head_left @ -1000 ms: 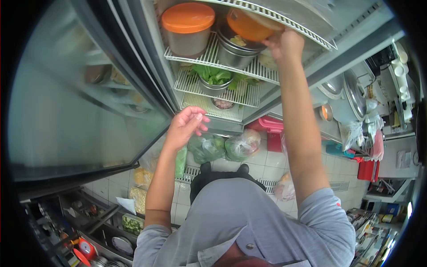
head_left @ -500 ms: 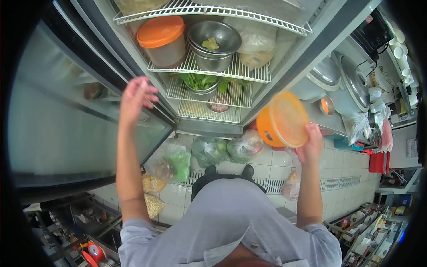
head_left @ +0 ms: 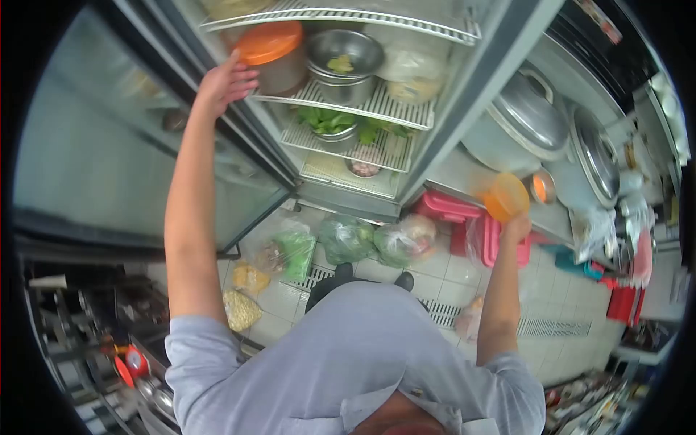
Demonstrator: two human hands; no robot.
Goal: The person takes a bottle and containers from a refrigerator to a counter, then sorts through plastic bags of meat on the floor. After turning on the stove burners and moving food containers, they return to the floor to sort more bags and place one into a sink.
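My left hand (head_left: 223,85) reaches up into the fridge with its fingers spread, fingertips right at the side of a clear tub (head_left: 283,72) with an orange lid (head_left: 270,42). That tub stands on a wire shelf beside stacked steel bowls (head_left: 346,61), the top one with some yellowish leaves in it. Out to the right, my right hand (head_left: 516,228) grips an orange plastic tub (head_left: 506,197) by its near edge. It overlaps the counter edge in this view and is blurred by motion.
The glass fridge door (head_left: 109,167) stands open at left. Leafy greens (head_left: 330,119) fill a bowl on a lower shelf. Bagged vegetables (head_left: 344,239) lie on the floor by my feet. Large lidded pots (head_left: 529,119) and a small steel bowl (head_left: 541,187) stand on the right counter, near pink bins (head_left: 500,243).
My left hand has moved up to the orange-lidded tub. My right hand has carried the orange tub away from the fridge toward the counter, and the view has shifted.
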